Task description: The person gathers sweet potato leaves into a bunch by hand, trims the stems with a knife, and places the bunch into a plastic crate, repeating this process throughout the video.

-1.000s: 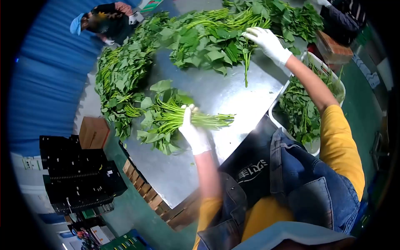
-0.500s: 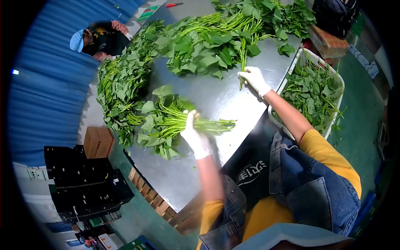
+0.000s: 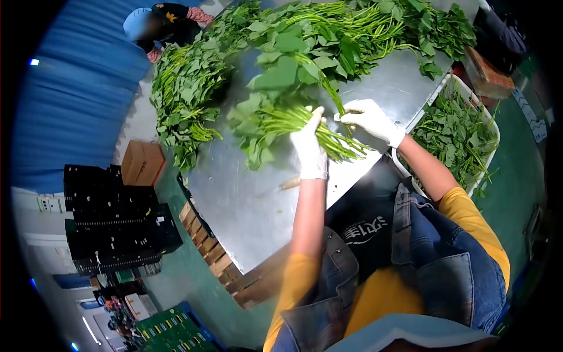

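Note:
My left hand (image 3: 309, 149), in a white glove, is closed around a thick bunch of leafy green stems (image 3: 280, 122). The leaves point left and the cut ends stick out to the right, above the metal table. Close beside it, my right hand (image 3: 372, 121), also gloved, pinches a smaller group of leafy stems (image 3: 328, 88) near their lower ends. Those stems lean up and left, their leaves blurred over the bunch. The two hands are almost together. On the table below my left hand lies a small object with a tan handle (image 3: 290, 183), partly hidden and blurred.
Heaped leafy greens (image 3: 190, 88) line the far and left sides of the metal table (image 3: 246, 217). A white crate (image 3: 494, 138) of greens stands at the right. Across the table is another person (image 3: 170, 26). A cardboard box (image 3: 142, 163) and black crates (image 3: 111, 217) stand left.
My right hand has drawn its stems away from the pile, toward my left hand. My left hand has moved up and right with its bunch. The tan-handled object has come into view.

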`<action>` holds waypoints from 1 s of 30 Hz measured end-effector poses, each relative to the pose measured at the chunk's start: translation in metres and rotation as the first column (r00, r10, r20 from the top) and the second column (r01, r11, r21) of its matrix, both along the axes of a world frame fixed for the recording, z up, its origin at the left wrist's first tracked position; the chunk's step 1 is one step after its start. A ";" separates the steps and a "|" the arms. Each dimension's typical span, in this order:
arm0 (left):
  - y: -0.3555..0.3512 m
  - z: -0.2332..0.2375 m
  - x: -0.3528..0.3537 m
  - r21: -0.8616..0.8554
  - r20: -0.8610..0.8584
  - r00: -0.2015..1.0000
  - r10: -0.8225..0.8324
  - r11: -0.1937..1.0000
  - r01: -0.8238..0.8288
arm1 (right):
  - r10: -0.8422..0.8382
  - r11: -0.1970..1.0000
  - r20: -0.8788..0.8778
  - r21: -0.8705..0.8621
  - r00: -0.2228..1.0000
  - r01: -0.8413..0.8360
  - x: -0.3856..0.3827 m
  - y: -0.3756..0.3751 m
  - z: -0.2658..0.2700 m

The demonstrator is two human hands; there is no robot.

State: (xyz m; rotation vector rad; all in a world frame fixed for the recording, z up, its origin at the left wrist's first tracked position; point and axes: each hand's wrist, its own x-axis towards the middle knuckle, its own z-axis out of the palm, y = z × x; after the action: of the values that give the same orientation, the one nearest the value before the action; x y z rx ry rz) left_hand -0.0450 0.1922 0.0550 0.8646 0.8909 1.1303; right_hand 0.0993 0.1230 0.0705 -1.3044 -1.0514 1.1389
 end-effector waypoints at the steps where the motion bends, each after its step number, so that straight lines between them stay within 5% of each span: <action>1: 0.000 0.001 0.000 0.012 -0.003 1.000 -0.016 1.000 0.016 | 0.048 0.996 0.190 0.070 0.981 -0.062 0.004 -0.001 0.002; 8: 0.008 -0.019 -0.004 -0.087 0.115 0.993 -0.022 0.996 0.032 | 0.063 0.989 0.562 0.075 0.825 -0.127 0.001 -0.007 0.002; 11: 0.001 -0.009 -0.005 -0.059 0.113 0.993 -0.030 0.998 0.036 | 0.103 0.986 0.587 0.048 0.803 -0.161 0.002 -0.007 0.001; 12: 0.000 -0.008 -0.005 0.058 -0.026 0.999 -0.044 0.997 0.045 | 0.142 0.983 0.590 0.013 0.795 -0.185 0.002 -0.006 0.001; 15: -0.001 -0.008 -0.008 0.215 -0.228 0.972 -0.054 0.971 0.104 | 0.197 0.976 0.477 -0.016 0.856 -0.216 0.004 -0.006 0.007; 17: -0.003 -0.012 -0.009 -0.170 0.050 0.987 -0.150 0.973 0.157 | 0.306 0.952 0.356 -0.135 0.883 -0.275 0.008 -0.006 0.012; 20: -0.015 0.014 -0.005 -0.295 -0.017 0.997 -0.075 0.953 0.066 | 0.210 0.975 0.179 0.029 0.961 -0.219 -0.001 -0.007 0.010; 21: -0.016 0.012 -0.001 -0.216 -0.107 0.990 -0.091 0.974 0.066 | 0.099 0.950 0.332 0.248 0.938 -0.188 -0.008 0.002 0.008; 22: -0.016 0.010 0.002 -0.137 -0.198 0.976 -0.094 0.988 0.067 | 0.100 0.950 0.335 0.249 0.937 -0.191 -0.009 0.004 0.008; 24: -0.015 0.001 0.006 0.238 -0.220 0.975 -0.021 0.968 0.075 | 0.068 0.998 -0.058 0.000 0.996 -0.068 -0.017 0.009 0.014; 25: -0.017 0.006 0.007 0.407 -0.194 0.981 0.020 0.911 0.062 | -0.082 0.990 0.047 0.118 0.996 0.076 -0.024 0.016 0.018; 26: -0.016 0.000 0.009 0.299 -0.137 0.991 -0.011 0.953 0.051 | -0.063 0.990 -0.287 0.101 0.956 0.095 -0.024 0.008 0.025; 30: -0.018 -0.003 0.015 0.145 0.045 0.999 0.028 0.989 -0.034 | -0.134 0.987 -0.425 0.020 0.895 0.158 -0.018 0.014 -0.006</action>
State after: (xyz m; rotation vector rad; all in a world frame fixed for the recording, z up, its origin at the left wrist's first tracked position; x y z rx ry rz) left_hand -0.0303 0.1742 0.0524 0.9447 0.7958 1.2482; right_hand 0.0813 0.1370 0.0649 -1.0119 -0.6469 1.2000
